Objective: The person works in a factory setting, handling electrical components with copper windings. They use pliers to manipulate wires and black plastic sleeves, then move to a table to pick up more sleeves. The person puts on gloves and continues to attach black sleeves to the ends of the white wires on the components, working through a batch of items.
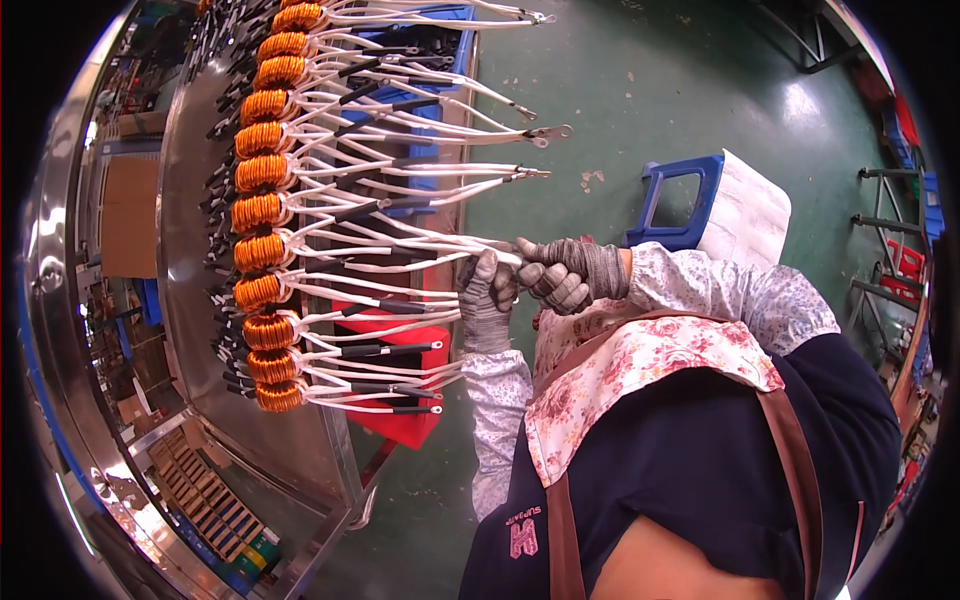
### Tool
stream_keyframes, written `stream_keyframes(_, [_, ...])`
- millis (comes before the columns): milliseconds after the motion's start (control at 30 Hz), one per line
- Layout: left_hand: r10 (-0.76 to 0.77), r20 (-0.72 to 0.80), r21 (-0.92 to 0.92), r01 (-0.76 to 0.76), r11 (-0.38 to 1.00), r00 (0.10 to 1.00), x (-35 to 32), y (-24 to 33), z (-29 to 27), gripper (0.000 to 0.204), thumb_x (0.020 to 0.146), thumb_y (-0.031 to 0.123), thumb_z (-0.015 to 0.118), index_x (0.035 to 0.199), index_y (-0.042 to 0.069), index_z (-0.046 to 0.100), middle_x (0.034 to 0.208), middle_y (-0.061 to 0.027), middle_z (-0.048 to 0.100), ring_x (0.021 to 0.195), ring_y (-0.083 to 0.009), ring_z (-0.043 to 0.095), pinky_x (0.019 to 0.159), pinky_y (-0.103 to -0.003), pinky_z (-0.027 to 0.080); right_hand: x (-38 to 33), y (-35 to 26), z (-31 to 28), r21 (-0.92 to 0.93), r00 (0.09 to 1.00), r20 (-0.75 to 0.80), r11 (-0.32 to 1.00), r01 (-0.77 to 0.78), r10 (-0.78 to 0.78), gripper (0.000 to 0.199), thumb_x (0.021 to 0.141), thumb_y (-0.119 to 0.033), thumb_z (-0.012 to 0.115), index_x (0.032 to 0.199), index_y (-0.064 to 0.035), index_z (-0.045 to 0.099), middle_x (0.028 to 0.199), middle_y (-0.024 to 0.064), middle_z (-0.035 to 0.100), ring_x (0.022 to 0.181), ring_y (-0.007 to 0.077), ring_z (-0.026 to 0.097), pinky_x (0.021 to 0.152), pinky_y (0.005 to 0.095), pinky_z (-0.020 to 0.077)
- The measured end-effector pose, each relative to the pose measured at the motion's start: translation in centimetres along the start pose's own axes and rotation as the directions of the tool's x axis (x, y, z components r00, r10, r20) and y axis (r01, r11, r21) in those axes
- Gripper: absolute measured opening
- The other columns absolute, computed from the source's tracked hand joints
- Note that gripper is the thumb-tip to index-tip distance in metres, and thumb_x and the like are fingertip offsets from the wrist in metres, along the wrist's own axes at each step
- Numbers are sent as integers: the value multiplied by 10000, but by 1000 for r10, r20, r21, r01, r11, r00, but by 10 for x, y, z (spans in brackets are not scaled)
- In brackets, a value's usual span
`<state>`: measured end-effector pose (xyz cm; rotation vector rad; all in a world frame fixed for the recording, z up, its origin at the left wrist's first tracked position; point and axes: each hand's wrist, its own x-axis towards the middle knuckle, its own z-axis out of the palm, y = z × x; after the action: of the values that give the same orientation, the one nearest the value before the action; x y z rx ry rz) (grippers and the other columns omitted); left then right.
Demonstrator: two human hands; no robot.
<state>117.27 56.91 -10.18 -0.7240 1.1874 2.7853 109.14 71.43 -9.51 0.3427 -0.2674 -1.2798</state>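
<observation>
A row of several orange copper coils [262, 212] lies along the edge of a steel bench [188, 300]. From each coil, white sleeved leads [400, 190] with black sections and metal end terminals stick out to the right. Both my hands wear grey knit gloves and meet at the leads of a middle coil. My left hand [487, 298] is closed around a bunch of white leads from below. My right hand [570, 272] pinches the same leads just to the right, its fingers curled tight. The lead tips are hidden inside the gloves.
A red bin [412, 345] and blue bins [436, 40] sit under the overhanging leads. A blue plastic crate [680, 200] with a white sack [748, 215] stands on the green floor [640, 90]. Metal racks [895, 260] line the right side. My floral apron fills the lower right.
</observation>
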Motion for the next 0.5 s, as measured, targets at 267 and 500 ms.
stream_keyframes(267, [-60, -13, 19, 61, 998, 998, -1, -4, -10, 258, 839, 262, 586, 924, 23, 539, 535, 40, 373, 377, -41, 310, 317, -177, 223, -24, 6, 12, -909, 758, -328, 406, -92, -563, 286, 869, -379, 522, 854, -95, 538, 617, -14, 482, 531, 102, 452, 449, 227, 359])
stream_keyframes(500, [0, -105, 108, 12, 994, 994, -10, -4, -5, 231, 861, 269, 537, 878, 40, 509, 553, 25, 405, 381, -59, 353, 316, -176, 292, -17, 6, 19, -331, 885, -352, 925, 188, -306, 130, 869, -267, 543, 822, -150, 516, 640, -32, 475, 530, 131, 465, 434, 252, 378])
